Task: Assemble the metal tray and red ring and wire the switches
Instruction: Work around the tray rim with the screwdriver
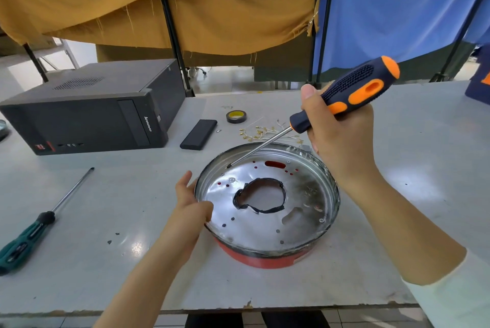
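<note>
Fastening step, by the look of it: round shiny metal tray (267, 232) seated on top of the red plastic ring (261, 261), near the front edge of the grey worktable (106, 261). Left hand (190, 204) bracing the tray's left rim, thumb hooked over the edge. Right hand (342, 137) clenched around the orange-and-navy screwdriver (352, 91), shaft slanting down, tip resting at the tray floor near the far-left wall. Whether a screw sits under the tip: cannot tell. Next, probably: tip kept seated, steady downward pressure, turning without slipping. Bundle of thin wires with brass terminals (261, 133) lying behind the tray, untouched.
</note>
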{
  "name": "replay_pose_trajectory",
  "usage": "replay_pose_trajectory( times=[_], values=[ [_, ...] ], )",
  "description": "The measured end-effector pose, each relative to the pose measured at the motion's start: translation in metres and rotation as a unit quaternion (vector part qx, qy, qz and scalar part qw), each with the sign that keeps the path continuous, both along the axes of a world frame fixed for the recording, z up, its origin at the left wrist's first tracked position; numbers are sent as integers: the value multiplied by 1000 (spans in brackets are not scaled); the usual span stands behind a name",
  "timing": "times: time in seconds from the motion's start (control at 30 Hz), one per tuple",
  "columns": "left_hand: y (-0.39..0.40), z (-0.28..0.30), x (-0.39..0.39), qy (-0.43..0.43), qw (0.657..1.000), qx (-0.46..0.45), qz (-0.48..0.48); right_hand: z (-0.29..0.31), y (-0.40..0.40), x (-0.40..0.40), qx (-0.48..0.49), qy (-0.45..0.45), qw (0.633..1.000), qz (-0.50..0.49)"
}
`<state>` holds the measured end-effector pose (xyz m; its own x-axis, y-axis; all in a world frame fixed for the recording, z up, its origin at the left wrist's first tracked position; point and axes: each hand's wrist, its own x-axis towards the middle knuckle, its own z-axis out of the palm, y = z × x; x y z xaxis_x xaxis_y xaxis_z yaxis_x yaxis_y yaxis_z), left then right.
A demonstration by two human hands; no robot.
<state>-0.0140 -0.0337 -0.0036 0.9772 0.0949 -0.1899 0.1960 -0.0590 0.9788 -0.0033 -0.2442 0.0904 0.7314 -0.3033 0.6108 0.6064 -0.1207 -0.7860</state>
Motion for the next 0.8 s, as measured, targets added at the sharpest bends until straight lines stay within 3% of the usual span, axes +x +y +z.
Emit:
replay_pose_trajectory(
  times=[0.3, 0.4, 0.5, 0.8],
  values=[
    [5, 4, 24, 17, 999, -46, 8, 1, -4, 4, 14, -18, 1000, 11],
    [5, -4, 9, 17, 999, -32, -28, 0, -5, 6, 9, -28, 1000, 12],
    [2, -10, 2, 6, 995, -74, -64, 1, -4, 10, 5, -21, 1000, 23],
    [-16, -9, 13, 12, 990, -137, 42, 6, 4, 12, 5, 1, 994, 105]
  ],
)
